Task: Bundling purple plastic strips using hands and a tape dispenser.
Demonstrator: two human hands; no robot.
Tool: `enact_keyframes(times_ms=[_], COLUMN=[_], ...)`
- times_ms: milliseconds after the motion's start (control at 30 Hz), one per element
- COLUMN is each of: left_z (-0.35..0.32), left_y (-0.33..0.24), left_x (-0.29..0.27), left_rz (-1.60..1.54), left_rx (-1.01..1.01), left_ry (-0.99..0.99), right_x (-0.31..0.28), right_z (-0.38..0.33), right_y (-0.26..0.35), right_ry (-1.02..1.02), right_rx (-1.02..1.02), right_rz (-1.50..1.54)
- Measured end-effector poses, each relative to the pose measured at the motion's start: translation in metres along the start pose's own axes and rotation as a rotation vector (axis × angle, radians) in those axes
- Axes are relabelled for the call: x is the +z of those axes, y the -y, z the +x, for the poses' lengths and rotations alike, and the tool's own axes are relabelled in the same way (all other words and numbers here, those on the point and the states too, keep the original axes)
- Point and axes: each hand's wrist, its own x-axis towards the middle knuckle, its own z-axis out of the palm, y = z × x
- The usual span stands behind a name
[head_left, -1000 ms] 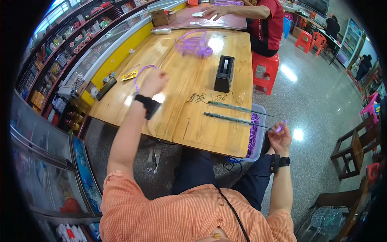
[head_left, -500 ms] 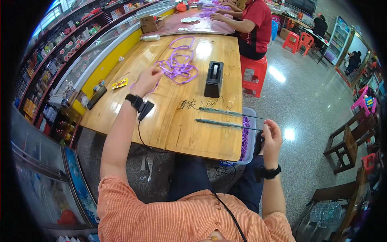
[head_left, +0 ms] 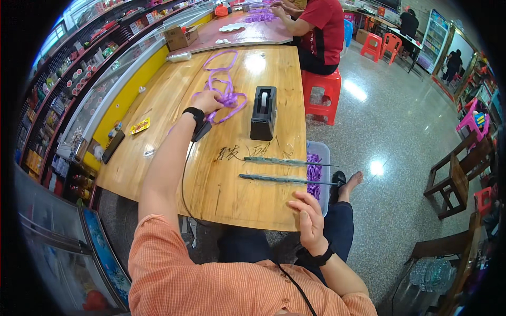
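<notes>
My left hand [head_left: 210, 101] reaches over the wooden table [head_left: 211, 179] and closes its fingers on a tangled purple ribbon [head_left: 224, 79]. Loops of the ribbon trail toward the far end; the fingertips are partly hidden. My right hand [head_left: 310, 218] is held by the near right corner of the table, fingers stretched and nothing in them. Just beyond it, two thin dark rods [head_left: 276, 161] [head_left: 274, 179] lie side by side, fixed on the tabletop with clear tape, their bare ends sticking out past the right edge. Behind the rods stands a black tape dispenser [head_left: 262, 118].
Below the right edge, a clear plastic tub [head_left: 326, 158] holds purple ribbon pieces. A yellow packet [head_left: 139, 126] lies at the left. A person in a red shirt [head_left: 322, 39] sits on a red stool [head_left: 322, 95] at the adjoining table. A cable runs from my left wrist.
My left hand has moved right, into the ribbon tangle, which is bunched up more. My right hand has left the rod ends and come nearer and leftward. The view has shifted slightly.
</notes>
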Motion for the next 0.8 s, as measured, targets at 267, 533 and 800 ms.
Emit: enact_keyframes(times_ms=[267, 533, 800], left_z=[-0.062, 0.077, 0.206], left_y=[-0.035, -0.001, 0.027], left_x=[-0.039, -0.077, -0.011], left_rz=[-0.162, -0.077, 0.339], left_rx=[0.040, -0.035, -0.034], left_ry=[0.393, -0.061, 0.003], right_x=[-0.002, -0.002, -0.004], right_z=[0.004, 0.007, 0.009], right_y=[-0.015, -0.031, -0.043], right_ry=[-0.051, -0.001, 0.008], right_rx=[-0.049, -0.116, -0.140], right_rz=[0.059, 0.053, 0.142])
